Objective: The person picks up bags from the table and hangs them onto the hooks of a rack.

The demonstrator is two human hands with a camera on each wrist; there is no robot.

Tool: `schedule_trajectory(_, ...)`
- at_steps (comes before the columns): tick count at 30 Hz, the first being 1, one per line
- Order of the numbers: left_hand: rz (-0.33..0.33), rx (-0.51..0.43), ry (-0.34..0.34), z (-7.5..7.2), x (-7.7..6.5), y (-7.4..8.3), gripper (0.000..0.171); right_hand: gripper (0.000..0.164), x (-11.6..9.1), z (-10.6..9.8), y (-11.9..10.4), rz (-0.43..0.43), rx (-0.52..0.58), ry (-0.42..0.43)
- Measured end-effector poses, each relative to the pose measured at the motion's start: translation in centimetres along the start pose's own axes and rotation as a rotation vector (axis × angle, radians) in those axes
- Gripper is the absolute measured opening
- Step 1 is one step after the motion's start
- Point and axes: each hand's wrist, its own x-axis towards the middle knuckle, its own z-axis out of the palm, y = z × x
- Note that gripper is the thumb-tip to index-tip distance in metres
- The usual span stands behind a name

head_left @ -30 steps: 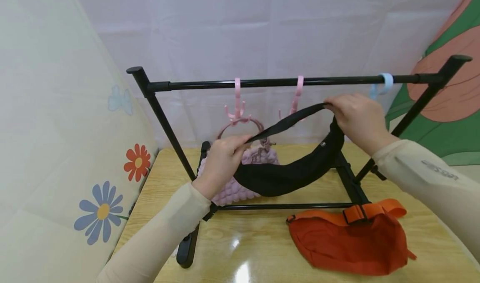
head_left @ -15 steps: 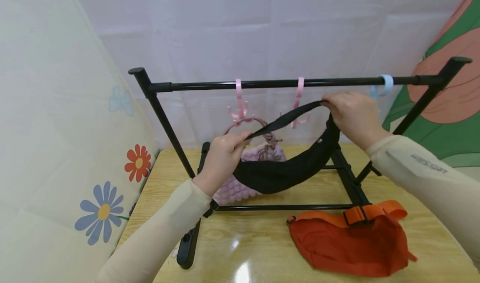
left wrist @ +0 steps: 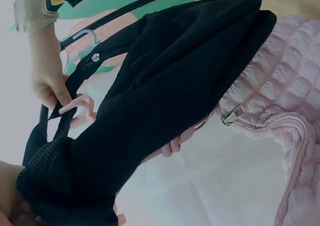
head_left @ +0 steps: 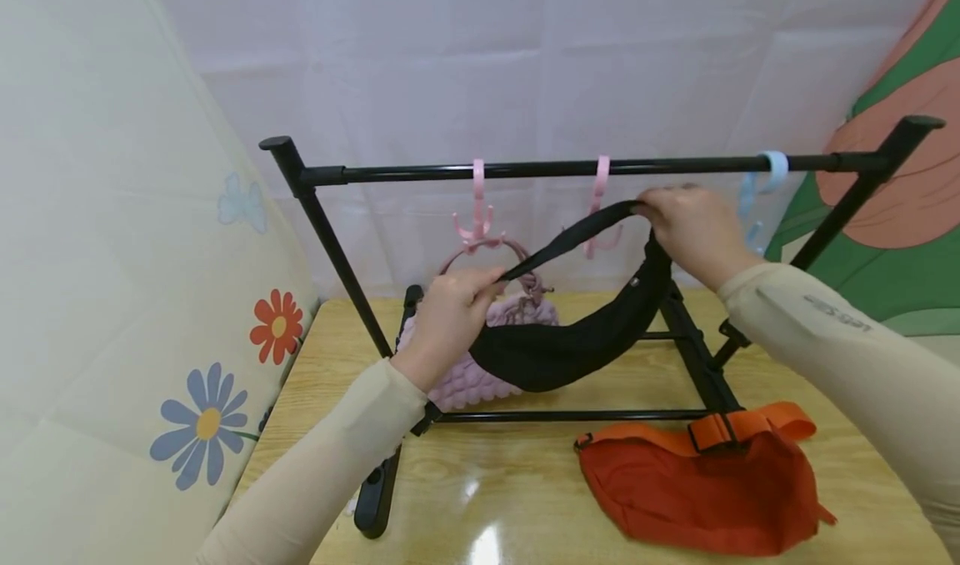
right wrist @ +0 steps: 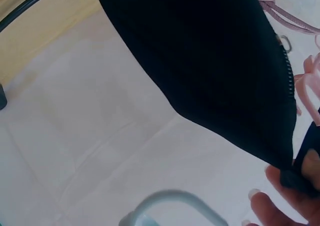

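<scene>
A black sling bag (head_left: 558, 357) hangs in the air in front of the rack, bowed downward between both hands. My left hand (head_left: 450, 319) grips its left end, with the strap pinched near the thumb. My right hand (head_left: 697, 236) pinches the strap (head_left: 573, 236) and holds the bag's right end higher than the left. Just behind the strap is the middle pink hook (head_left: 597, 207), apart from it as far as I can see. A zipper (right wrist: 289, 78) runs along the bag's edge in the right wrist view. Behind the left hand, a pink puffy handbag (head_left: 480, 382) hangs from the left pink hook (head_left: 477, 207).
The black rack's top bar (head_left: 540, 170) spans the view, with a light blue hook (head_left: 776, 169) at its right. A red waist bag with an orange strap (head_left: 705, 490) lies on the wooden table (head_left: 465, 507) at front right. A patterned cloth (head_left: 202, 423) borders the left side.
My right hand has shifted a little left with the bag's right end. The middle pink hook and its prongs show more fully, and the pink handbag has swayed slightly right and back.
</scene>
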Motion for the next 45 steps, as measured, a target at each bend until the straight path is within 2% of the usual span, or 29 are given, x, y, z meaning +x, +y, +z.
schedule_trajectory(8, -0.033, -0.004, -0.015, 0.6, -0.2, 0.0, 0.016, 0.018, 0.4, 0.5, 0.0, 0.116, 0.094, -0.157)
schedule_trajectory(16, -0.123, -0.042, -0.078, 0.9, -0.3, 0.1, 0.015, 0.019, 0.3, 1.1, 0.3, 0.182, 0.126, -0.266)
schedule_trajectory(19, -0.184, -0.057, -0.109, 1.0, -0.3, 0.1, 0.014, 0.021, 0.2, 1.4, 0.4, 0.202, 0.175, -0.319)
schedule_trajectory(23, -0.298, -0.129, -0.164, 1.4, -0.4, 0.0, 0.016, 0.027, 0.1, 1.8, 0.5, 0.234, 0.250, -0.394)
schedule_trajectory(25, -0.333, -0.157, -0.183, 1.6, -0.6, -0.2, 0.016, 0.029, 0.1, 1.9, 0.4, 0.250, 0.271, -0.412)
schedule_trajectory(29, -0.344, -0.167, -0.190, 2.3, -1.1, -0.5, 0.015, 0.028, -0.2, 2.3, 0.0, 0.248, 0.299, -0.409)
schedule_trajectory(35, -0.311, -0.178, -0.223, 3.9, -2.1, -1.0, 0.021, 0.026, -1.3, 3.3, -1.0, 0.233, 0.327, -0.370)
schedule_trajectory(39, -0.264, -0.168, -0.191, 4.9, -2.7, -1.2, 0.025, 0.021, -2.1, 4.0, -1.7, 0.224, 0.293, -0.318)
schedule_trajectory(45, -0.307, -0.230, -0.147, 6.5, -3.7, -0.8, 0.019, 0.017, -3.5, 4.7, -2.7, 0.186, 0.223, -0.232)
